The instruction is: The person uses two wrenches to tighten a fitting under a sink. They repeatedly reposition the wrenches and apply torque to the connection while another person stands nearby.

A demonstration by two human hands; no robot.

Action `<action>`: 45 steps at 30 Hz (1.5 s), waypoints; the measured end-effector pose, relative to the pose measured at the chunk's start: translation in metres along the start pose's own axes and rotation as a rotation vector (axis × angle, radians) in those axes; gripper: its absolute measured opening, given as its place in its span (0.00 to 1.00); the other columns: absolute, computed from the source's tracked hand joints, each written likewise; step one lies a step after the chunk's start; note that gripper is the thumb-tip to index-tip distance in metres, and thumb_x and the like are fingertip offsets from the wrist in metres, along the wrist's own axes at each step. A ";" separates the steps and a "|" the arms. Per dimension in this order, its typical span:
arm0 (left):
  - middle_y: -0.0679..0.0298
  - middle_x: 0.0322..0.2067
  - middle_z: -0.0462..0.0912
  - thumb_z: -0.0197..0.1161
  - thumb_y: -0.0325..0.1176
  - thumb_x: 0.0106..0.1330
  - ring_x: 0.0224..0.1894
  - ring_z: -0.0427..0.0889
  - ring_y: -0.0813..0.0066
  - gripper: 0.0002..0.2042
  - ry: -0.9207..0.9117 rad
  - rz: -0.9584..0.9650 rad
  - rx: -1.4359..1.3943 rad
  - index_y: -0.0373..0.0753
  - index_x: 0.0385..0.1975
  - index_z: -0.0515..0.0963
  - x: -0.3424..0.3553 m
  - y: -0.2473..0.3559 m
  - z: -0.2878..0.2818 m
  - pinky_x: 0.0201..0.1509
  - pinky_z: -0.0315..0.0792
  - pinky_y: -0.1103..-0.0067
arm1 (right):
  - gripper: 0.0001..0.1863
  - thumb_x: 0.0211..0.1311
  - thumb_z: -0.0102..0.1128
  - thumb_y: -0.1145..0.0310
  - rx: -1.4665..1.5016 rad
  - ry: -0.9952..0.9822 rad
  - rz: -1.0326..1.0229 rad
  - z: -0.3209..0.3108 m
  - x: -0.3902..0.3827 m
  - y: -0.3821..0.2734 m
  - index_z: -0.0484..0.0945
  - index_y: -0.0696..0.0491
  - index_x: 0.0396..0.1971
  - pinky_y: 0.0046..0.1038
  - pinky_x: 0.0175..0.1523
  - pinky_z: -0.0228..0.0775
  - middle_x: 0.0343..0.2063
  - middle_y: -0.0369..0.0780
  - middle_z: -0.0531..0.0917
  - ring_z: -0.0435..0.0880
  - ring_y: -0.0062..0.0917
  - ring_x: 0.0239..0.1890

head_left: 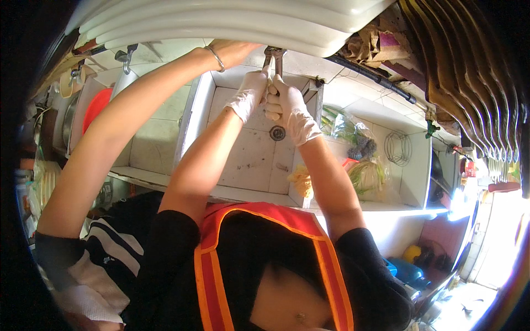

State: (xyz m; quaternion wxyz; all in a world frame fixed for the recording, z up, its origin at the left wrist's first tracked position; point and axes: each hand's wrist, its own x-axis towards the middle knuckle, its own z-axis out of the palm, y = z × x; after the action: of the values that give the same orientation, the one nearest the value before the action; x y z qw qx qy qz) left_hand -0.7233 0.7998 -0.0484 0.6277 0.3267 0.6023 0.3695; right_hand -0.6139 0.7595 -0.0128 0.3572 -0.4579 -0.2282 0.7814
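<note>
Both my hands wear thin white gloves and meet above a white-tiled sink (234,160). Between them rises a metal bar (279,65) with a thicker head at the wall; whether it is a tap spout or a wrench, I cannot tell. My right hand (290,105) is closed around its lower end, fingers curled. On the other side my left hand (251,94) is closed against it, with one finger stretched up along the bar. Another person's bare arm (121,118), with a bracelet, reaches in from the left; its hand (240,52) is beside the metal head.
Stacked white trays (232,25) overhang the top. The right basin (417,160) holds a plastic bag of greens (367,174) and a wire coil (397,148). A yellow cloth (301,180) lies at the sink's right edge. Left are a tap (126,58) and red basin (96,108).
</note>
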 end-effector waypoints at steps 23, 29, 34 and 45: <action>0.72 0.14 0.65 0.42 0.58 0.64 0.13 0.62 0.80 0.23 -0.287 0.070 -0.170 0.44 0.25 0.71 0.001 -0.011 -0.009 0.15 0.57 0.80 | 0.19 0.63 0.41 0.56 -0.279 0.244 -0.029 0.029 0.000 -0.007 0.60 0.47 0.13 0.29 0.17 0.54 0.08 0.28 0.57 0.55 0.18 0.09; 0.72 0.09 0.57 0.39 0.54 0.66 0.10 0.55 0.79 0.22 -0.272 -0.091 -0.173 0.46 0.16 0.60 -0.002 -0.005 -0.010 0.14 0.50 0.80 | 0.20 0.63 0.45 0.58 -0.569 0.295 -0.169 -0.008 0.005 -0.010 0.69 0.59 0.19 0.26 0.18 0.62 0.10 0.35 0.66 0.64 0.21 0.10; 0.73 0.08 0.53 0.42 0.50 0.67 0.08 0.51 0.79 0.21 -0.286 -0.146 -0.149 0.45 0.15 0.59 -0.004 0.012 -0.025 0.12 0.46 0.80 | 0.21 0.63 0.46 0.57 -0.747 0.381 -0.257 -0.017 0.013 0.000 0.72 0.62 0.23 0.27 0.17 0.63 0.11 0.40 0.72 0.71 0.23 0.10; 0.74 0.09 0.57 0.50 0.55 0.62 0.07 0.54 0.80 0.21 -0.077 -0.099 0.067 0.44 0.17 0.63 -0.007 0.017 -0.018 0.09 0.50 0.79 | 0.24 0.62 0.46 0.55 -0.750 0.397 -0.454 -0.017 0.017 0.020 0.73 0.63 0.22 0.28 0.16 0.66 0.09 0.43 0.73 0.76 0.29 0.09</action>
State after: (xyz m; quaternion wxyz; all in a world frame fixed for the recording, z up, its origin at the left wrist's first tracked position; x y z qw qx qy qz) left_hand -0.7421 0.8013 -0.0314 0.6567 0.3311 0.6051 0.3048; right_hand -0.6116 0.7606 -0.0436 0.3654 -0.6342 -0.5160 0.4450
